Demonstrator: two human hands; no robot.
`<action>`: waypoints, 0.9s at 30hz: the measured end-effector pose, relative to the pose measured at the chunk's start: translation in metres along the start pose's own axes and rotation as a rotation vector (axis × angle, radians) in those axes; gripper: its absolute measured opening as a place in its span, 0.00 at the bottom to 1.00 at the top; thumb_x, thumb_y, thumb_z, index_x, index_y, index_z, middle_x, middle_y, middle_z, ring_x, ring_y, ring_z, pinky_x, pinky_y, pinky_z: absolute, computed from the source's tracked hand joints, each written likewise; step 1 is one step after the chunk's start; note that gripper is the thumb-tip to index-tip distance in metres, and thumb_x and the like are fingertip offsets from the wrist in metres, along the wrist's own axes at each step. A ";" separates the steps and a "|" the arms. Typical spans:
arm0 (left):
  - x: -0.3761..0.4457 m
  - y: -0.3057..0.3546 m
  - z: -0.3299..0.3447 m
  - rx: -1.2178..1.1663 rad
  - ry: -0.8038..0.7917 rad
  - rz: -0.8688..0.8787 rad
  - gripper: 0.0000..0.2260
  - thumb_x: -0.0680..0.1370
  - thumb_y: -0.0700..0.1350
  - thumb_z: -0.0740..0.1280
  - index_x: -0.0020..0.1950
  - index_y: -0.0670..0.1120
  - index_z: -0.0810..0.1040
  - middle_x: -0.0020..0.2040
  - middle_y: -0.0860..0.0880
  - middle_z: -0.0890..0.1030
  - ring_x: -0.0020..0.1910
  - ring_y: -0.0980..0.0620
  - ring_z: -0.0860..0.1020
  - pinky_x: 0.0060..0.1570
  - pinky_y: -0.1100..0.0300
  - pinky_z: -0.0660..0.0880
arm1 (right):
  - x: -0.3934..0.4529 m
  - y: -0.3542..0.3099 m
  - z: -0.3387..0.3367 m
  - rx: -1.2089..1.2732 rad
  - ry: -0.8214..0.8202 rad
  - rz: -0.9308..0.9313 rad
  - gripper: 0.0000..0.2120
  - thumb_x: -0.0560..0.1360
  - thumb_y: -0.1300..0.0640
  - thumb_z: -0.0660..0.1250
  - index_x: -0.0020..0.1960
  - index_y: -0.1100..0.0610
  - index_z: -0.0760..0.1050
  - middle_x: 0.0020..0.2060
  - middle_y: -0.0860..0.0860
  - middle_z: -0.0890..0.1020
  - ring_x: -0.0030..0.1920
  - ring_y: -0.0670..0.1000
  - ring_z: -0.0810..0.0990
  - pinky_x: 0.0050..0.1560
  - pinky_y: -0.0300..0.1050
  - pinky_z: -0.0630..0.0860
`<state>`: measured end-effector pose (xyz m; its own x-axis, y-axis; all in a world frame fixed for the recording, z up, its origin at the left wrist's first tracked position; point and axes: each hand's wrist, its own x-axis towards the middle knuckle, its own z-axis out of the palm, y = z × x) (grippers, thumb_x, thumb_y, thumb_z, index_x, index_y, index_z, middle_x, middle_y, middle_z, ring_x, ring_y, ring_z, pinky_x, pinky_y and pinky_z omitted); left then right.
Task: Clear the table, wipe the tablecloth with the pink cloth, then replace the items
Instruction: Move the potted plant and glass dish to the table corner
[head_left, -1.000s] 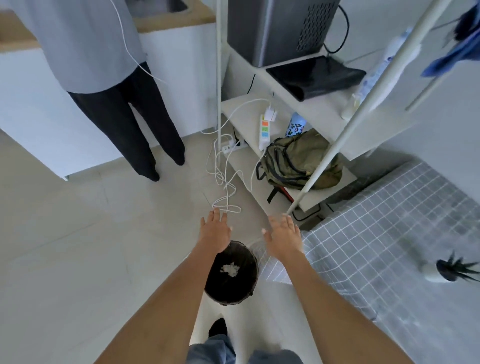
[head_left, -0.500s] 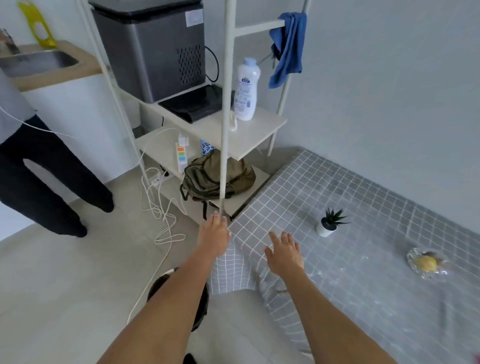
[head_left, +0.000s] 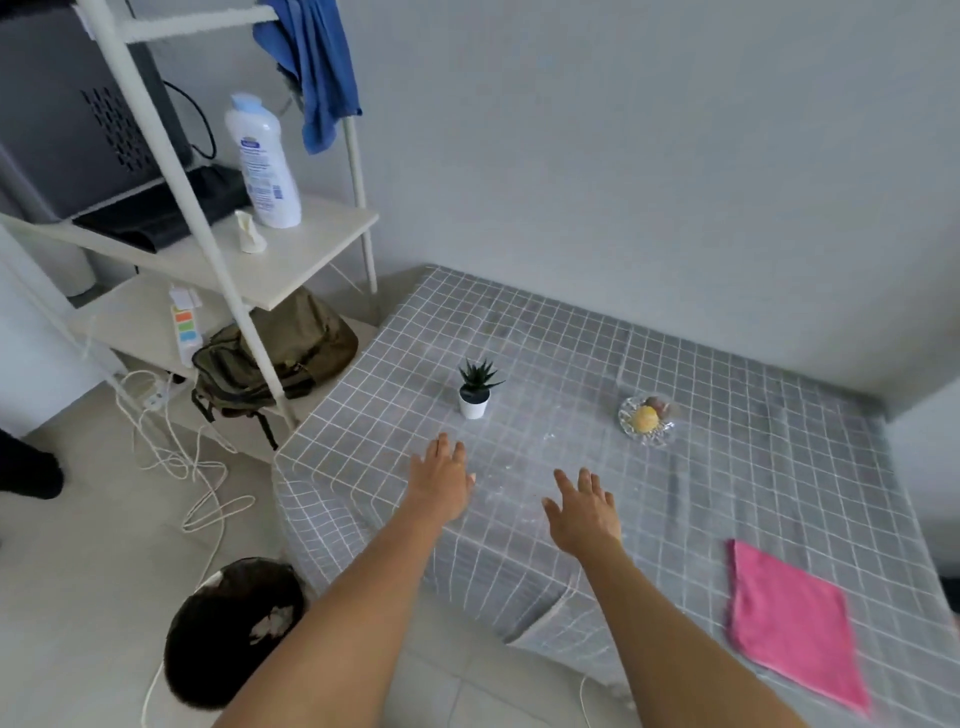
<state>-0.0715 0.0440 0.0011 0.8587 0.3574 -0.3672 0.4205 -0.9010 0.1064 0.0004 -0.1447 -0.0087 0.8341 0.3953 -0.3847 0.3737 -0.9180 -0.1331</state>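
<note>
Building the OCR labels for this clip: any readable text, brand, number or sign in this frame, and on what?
Nothing can be read for certain.
White bottle on the shelf: blue logo and lines of print, too blurred to read.
Power strip on the lower shelf: coloured patches only, no legible marking.
Grey appliance, pink cloth, plant pot, glass dish, checked tablecloth: no text visible.

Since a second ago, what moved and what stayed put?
The view swung from the floor and bin up to the table. Both hands moved with it: the left hand and right hand now reach open over the checked tablecloth, gripping nothing. The small plant, glass dish and pink cloth lie untouched.
</note>
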 end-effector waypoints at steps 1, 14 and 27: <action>0.001 0.009 0.001 -0.001 -0.002 0.010 0.26 0.83 0.52 0.50 0.78 0.43 0.48 0.79 0.41 0.46 0.78 0.42 0.48 0.74 0.44 0.53 | -0.001 0.010 -0.001 0.006 0.002 0.015 0.27 0.83 0.45 0.49 0.79 0.51 0.48 0.78 0.58 0.48 0.78 0.58 0.46 0.76 0.55 0.49; 0.040 0.030 0.012 0.017 -0.001 0.011 0.27 0.83 0.52 0.52 0.78 0.42 0.48 0.78 0.39 0.47 0.77 0.41 0.50 0.73 0.44 0.55 | 0.028 0.056 -0.015 0.067 0.075 0.073 0.28 0.83 0.46 0.51 0.79 0.50 0.46 0.78 0.58 0.47 0.78 0.59 0.46 0.76 0.55 0.49; 0.104 0.014 0.018 -0.364 0.209 -0.164 0.34 0.81 0.49 0.61 0.77 0.38 0.45 0.77 0.37 0.51 0.76 0.41 0.54 0.73 0.51 0.58 | 0.105 0.080 -0.040 0.164 0.300 0.200 0.35 0.80 0.45 0.59 0.79 0.50 0.44 0.78 0.57 0.42 0.78 0.59 0.45 0.76 0.56 0.51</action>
<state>0.0181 0.0642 -0.0518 0.7972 0.5636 -0.2161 0.5994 -0.6966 0.3943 0.1336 -0.1750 -0.0231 0.9744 0.1780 -0.1370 0.1424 -0.9612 -0.2363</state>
